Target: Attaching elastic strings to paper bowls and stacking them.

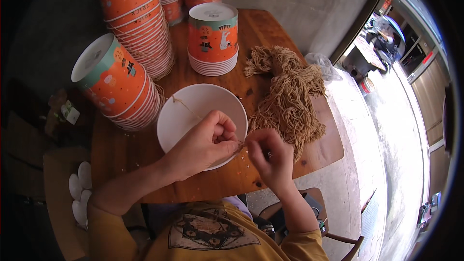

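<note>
A white-lined paper bucket sits in front of me with its open mouth toward me. Tan twine is fixed at its upper left rim and runs across the inside toward my hands. Over the lower right of the mouth, my left hand is closed, thumb and fingertips pinching the twine at the rim. Just to its right, outside the rim, my right hand is also closed in a pinch on the twine's end. The fingers partly hide the twine and the rim there.
A loose heap of tan twine pieces lies on the wooden table at right. Stacked upside-down orange buckets stand behind; a tall stack and a leaning stack stand left. A cardboard box holds white round pieces.
</note>
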Demonstrator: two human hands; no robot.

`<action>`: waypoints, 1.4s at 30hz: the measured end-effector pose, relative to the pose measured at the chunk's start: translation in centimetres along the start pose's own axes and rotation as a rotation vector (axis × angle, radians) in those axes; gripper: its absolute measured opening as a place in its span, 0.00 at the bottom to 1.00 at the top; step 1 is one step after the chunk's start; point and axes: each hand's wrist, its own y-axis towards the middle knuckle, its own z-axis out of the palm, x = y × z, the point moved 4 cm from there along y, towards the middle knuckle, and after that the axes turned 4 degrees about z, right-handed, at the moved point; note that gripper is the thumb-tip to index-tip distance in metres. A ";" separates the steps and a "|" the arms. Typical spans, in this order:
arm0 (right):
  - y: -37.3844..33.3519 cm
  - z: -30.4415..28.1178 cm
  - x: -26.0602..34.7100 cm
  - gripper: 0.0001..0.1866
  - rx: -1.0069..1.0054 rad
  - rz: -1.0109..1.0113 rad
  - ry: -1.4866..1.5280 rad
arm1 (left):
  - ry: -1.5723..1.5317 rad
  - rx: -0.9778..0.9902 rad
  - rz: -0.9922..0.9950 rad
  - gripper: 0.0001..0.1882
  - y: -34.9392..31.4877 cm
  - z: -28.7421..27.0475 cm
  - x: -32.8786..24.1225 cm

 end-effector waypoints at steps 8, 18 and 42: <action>-0.3 0.0 0.7 0.11 0.045 -0.173 -0.221 | -0.037 0.001 -0.021 0.13 -0.1 0.2 -0.3; -1.1 0.9 0.0 0.10 -0.073 -0.215 -0.066 | 0.192 0.066 0.075 0.17 -0.6 0.5 -0.4; -2.4 1.0 0.1 0.17 -0.126 -0.316 -0.196 | 0.654 -0.029 0.352 0.05 -1.5 1.1 -1.8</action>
